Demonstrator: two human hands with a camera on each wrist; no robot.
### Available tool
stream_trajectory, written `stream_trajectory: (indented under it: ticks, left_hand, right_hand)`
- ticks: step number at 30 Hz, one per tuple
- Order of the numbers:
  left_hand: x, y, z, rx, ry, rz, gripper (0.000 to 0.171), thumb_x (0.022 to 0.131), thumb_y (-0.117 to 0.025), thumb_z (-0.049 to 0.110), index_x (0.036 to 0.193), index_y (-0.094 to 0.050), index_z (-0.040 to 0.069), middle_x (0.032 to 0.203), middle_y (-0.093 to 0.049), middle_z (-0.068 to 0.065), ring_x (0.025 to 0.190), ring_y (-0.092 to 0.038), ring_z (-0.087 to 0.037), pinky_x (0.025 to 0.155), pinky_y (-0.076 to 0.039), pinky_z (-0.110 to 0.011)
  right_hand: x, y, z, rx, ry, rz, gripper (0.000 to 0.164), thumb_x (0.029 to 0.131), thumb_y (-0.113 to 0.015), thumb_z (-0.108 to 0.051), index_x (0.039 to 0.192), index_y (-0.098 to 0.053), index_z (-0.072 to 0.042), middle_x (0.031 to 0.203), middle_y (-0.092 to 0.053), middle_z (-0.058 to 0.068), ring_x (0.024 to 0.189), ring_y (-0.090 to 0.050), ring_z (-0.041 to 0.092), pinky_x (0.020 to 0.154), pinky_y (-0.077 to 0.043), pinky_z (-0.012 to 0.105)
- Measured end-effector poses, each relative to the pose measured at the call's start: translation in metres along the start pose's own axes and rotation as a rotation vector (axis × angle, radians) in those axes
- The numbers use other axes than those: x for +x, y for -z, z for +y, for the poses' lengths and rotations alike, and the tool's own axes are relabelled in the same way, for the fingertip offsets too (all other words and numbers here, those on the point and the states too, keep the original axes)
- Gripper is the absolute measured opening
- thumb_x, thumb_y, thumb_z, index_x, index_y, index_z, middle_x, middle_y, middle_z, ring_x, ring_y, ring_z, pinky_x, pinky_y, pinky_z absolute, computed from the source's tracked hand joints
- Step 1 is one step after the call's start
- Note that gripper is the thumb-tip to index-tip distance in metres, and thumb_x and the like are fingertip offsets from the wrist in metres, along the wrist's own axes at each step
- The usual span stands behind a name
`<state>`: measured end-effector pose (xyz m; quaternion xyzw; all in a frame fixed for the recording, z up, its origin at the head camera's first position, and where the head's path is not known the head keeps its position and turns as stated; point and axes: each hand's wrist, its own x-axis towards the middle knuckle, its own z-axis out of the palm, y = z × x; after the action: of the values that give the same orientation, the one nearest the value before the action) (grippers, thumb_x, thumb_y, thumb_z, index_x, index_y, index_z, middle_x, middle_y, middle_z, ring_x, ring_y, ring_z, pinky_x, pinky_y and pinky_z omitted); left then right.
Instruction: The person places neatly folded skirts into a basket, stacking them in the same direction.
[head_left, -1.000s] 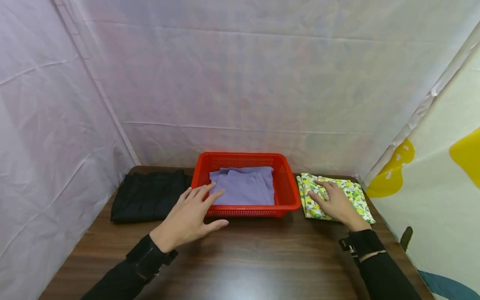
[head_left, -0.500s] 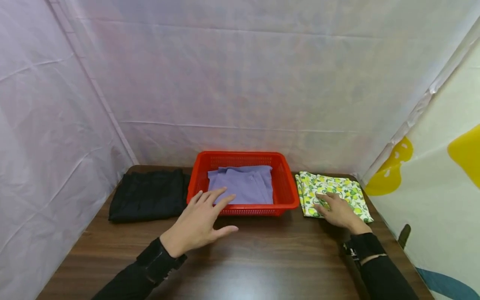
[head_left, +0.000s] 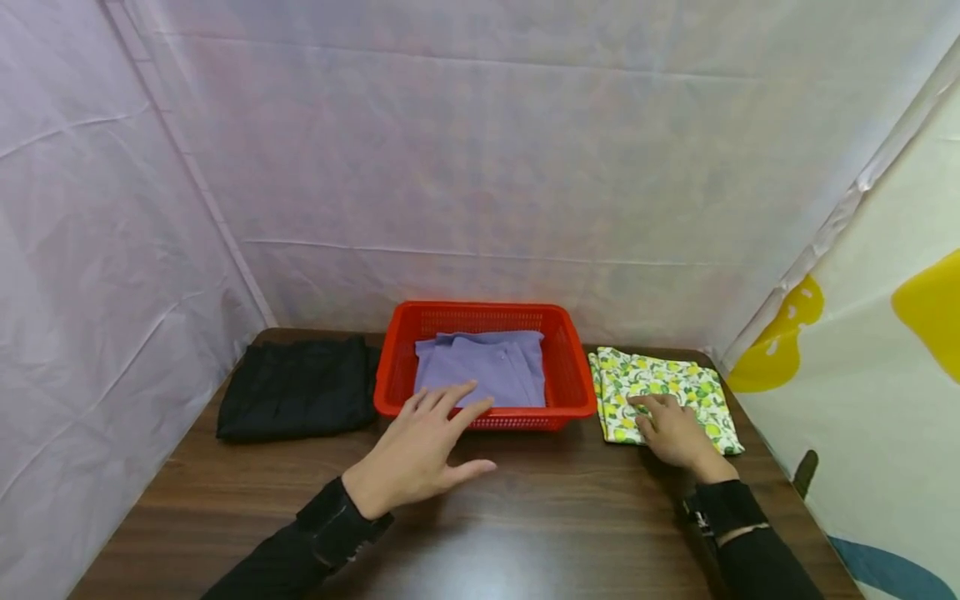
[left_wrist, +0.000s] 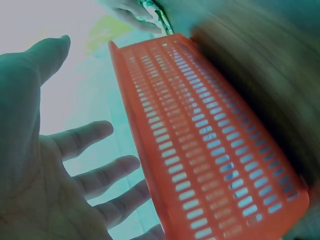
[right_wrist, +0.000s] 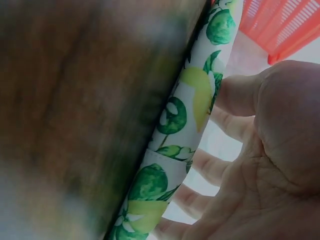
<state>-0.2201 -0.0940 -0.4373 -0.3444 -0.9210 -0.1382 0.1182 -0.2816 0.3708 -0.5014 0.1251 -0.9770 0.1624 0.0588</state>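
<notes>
In the head view a red plastic basket (head_left: 482, 417) holds a folded purple cloth (head_left: 487, 364). My left hand (head_left: 412, 454) hovers by the basket's front rim, fingers spread and thumb apart; the left wrist view shows the fingertips close to the rim, and I cannot tell whether they touch it. At the right lies a folded white cloth with a lemon print (head_left: 701, 392). The fingers of my right hand (head_left: 678, 432) rest on top of its front part. In the right wrist view the folded edge of the lemon-print cloth (right_wrist: 172, 125) lies beside those fingers.
A folded black cloth (head_left: 300, 390) lies left of the basket on the brown wooden table (head_left: 562, 500). White fabric walls (head_left: 480, 167) stand close behind and at both sides. The right wall carries yellow patches (head_left: 780, 350).
My left hand has moved right along the basket's front. My right hand has drawn slightly toward me, and the lemon-print cloth has slid a little the same way.
</notes>
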Motion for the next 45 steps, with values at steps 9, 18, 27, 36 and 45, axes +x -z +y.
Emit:
stream_trajectory:
  ticks: [9,18,27,36,45]
  left_hand:
    - [0.009,-0.007,0.016,-0.014,-0.023,-0.02,0.083,0.106,-0.075,0.073,0.174,-0.055,0.03,0.179,-0.055,-0.01,0.157,-0.06,-0.04,0.133,-0.045,-0.073]
    - [0.022,-0.022,0.037,-0.033,-0.092,-0.063,0.081,0.108,-0.071,0.073,0.175,-0.053,0.031,0.179,-0.055,-0.007,0.16,-0.058,-0.033,0.135,-0.044,-0.07]
    - [0.038,-0.033,0.061,-0.019,-0.212,-0.089,0.078,0.112,-0.065,0.072,0.177,-0.051,0.032,0.184,-0.049,-0.004,0.166,-0.051,-0.03,0.139,-0.042,-0.063]
    - [0.051,-0.048,0.086,0.024,-0.349,-0.143,0.074,0.115,-0.059,0.072,0.176,-0.052,0.032,0.188,-0.043,-0.004,0.171,-0.047,-0.028,0.142,-0.038,-0.06]
    - [0.066,-0.074,0.097,0.095,-0.387,-0.216,0.072,0.115,-0.057,0.075,0.175,-0.054,0.036,0.185,-0.048,-0.002,0.168,-0.051,-0.025,0.139,-0.044,-0.058]
  right_hand:
    - [-0.016,0.0,-0.013,-0.072,0.041,0.088,0.025,0.111,-0.072,-0.008,0.136,-0.074,-0.011,0.121,-0.068,0.031,0.097,-0.068,0.046,0.086,-0.052,0.068]
    - [-0.034,-0.002,-0.032,-0.066,0.003,0.053,0.024,0.11,-0.075,-0.007,0.132,-0.077,-0.016,0.117,-0.069,0.022,0.097,-0.066,0.035,0.085,-0.048,0.056]
    - [-0.043,0.003,-0.046,-0.095,0.005,0.032,0.019,0.109,-0.079,-0.011,0.125,-0.077,-0.019,0.11,-0.067,0.016,0.088,-0.059,0.025,0.082,-0.046,0.052]
    - [-0.053,0.012,-0.062,-0.052,-0.038,-0.102,0.016,0.112,-0.077,-0.015,0.128,-0.077,-0.019,0.117,-0.067,0.016,0.085,-0.059,0.019,0.087,-0.047,0.056]
    - [-0.059,0.02,-0.076,-0.014,-0.072,-0.2,0.011,0.114,-0.074,-0.017,0.125,-0.077,-0.019,0.115,-0.065,0.015,0.08,-0.06,0.02,0.086,-0.053,0.059]
